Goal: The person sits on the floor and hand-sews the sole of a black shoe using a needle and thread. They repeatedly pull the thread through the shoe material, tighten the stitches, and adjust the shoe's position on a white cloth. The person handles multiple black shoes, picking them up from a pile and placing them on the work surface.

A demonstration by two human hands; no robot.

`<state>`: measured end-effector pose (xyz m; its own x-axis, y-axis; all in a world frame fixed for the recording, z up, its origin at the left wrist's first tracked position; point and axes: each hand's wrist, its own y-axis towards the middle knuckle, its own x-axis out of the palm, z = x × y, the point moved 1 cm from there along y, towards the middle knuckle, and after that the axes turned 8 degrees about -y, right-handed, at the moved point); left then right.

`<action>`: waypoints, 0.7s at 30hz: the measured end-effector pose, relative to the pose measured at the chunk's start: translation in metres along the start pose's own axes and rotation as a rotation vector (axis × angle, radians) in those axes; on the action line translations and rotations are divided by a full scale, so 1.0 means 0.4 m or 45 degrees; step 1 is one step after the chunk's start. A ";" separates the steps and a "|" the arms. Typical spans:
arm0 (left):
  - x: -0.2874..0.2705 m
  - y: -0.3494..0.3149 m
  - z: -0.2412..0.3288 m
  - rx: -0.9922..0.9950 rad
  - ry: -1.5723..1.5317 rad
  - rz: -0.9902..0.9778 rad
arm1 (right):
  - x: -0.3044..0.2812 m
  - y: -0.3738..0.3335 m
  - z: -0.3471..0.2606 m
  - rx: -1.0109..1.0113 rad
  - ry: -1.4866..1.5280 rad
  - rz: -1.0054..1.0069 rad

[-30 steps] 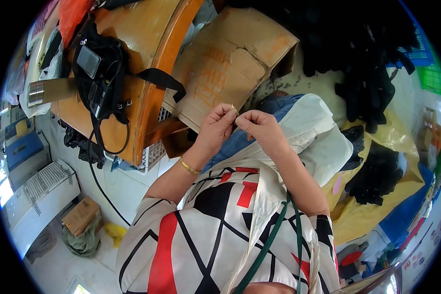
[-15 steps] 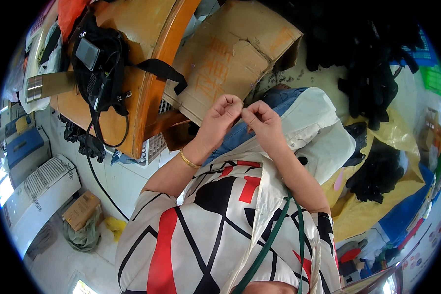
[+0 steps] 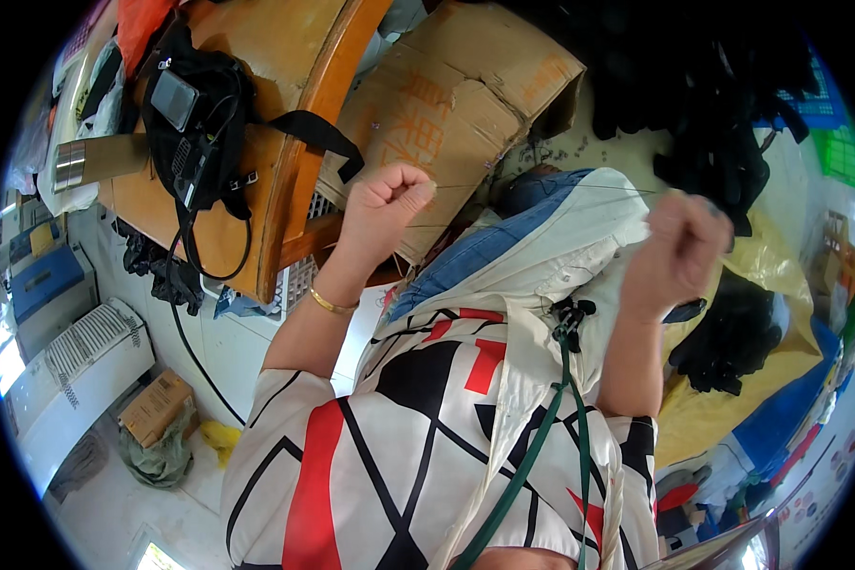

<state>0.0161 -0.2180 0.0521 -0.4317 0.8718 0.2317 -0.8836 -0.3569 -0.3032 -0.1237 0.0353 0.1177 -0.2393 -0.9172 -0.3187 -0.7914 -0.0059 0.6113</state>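
My left hand (image 3: 386, 211) is raised in front of the cardboard box, thumb pressed to its curled fingers; a gold bangle (image 3: 333, 302) circles that wrist. What the pinch holds is too small to make out. Far apart from it, my right hand (image 3: 676, 249) is closed and blurred by motion, beside the dark gloves. A thin dark thread (image 3: 603, 187) runs from the right hand leftward above the white cloth (image 3: 603, 214). That cloth lies over my lap and blue jeans (image 3: 480, 249). A green cord (image 3: 532, 456) hangs down my front, with a small black clip (image 3: 572, 313) near it.
To the left stands a wooden table (image 3: 285, 204) with a black bag (image 3: 199, 133) and a metal cylinder (image 3: 100, 163). Ahead is a large cardboard box (image 3: 446, 104). Black gloves (image 3: 731, 142) pile up at right, above yellow sheeting (image 3: 703, 408). A small carton (image 3: 157, 407) sits on the floor.
My hands were together over my lap, fingertips meeting. They have parted: the left moved leftward, the right swung far to the right. The black clip has come into view.
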 end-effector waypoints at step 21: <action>0.242 0.026 0.162 0.626 0.728 -0.547 | -0.286 0.143 -0.021 0.919 0.727 -0.193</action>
<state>-0.0468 -0.1590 0.1315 -0.0015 0.9521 -0.3057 -0.9842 0.0527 0.1688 -0.1369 0.1365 0.1951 0.0564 -0.9850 0.1633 -0.9954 -0.0681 -0.0672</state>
